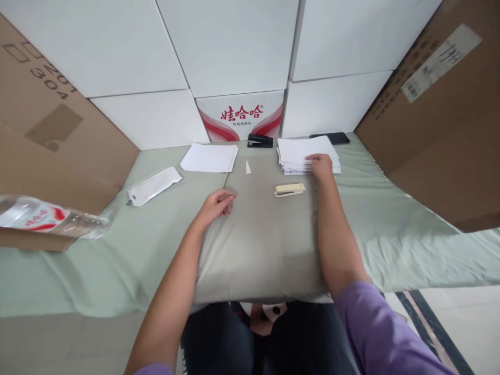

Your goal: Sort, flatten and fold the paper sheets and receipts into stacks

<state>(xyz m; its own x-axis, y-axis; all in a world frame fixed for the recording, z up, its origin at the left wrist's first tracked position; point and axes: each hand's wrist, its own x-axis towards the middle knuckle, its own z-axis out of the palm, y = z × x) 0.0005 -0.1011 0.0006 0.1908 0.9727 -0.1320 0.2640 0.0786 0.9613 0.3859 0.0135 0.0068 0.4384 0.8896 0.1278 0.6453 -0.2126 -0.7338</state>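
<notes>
My right hand (322, 165) is at the right part of a thick stack of white paper (299, 150), its fingers bent together on the top sheet near the front edge; the thumb is hidden. My left hand (217, 203) rests on the green cloth, fingers loosely curled in with nothing visible in them. Between the hands lies a cream stapler (289, 189), nearer to the right one. A thinner, neat pile of white paper (210, 158) lies beyond the left hand. Farther back, a black stapler (260, 140) stands between the two paper piles.
A small white paper triangle (248, 167) lies mid-cloth. To the left are a white plastic packet (154, 186) and a water bottle (47, 216). A black phone (331, 138) sits behind the stack. White boxes (240, 47) wall the back; cardboard boxes (437, 120) flank both sides.
</notes>
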